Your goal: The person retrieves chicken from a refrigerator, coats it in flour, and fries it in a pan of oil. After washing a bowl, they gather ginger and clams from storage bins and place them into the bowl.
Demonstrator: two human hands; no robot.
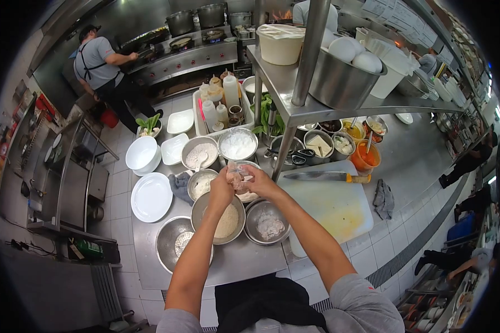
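Observation:
Between my left hand [221, 186] and my right hand [264, 184] is a plastic bag [239, 176] with something pale pink in it, gripped by the fingers of both. Below it, partly covered by my hands, is a bowl of pale powder [247, 196]. A steel bowl of light crumbs [225, 223] lies under my left forearm. Right of that, a steel bowl [266, 223] holds floured pieces. Bowls of white powder [238, 144] and pinkish flour with a spoon [199, 154] stand beyond my hands.
A knife [322, 176] lies on the cutting board [333, 211] at the right. White plates [151, 197] stand left. A steel shelf [339, 111] with an upright post rises ahead, close to my right hand. A co-worker [103, 66] stands by the stove at the back left.

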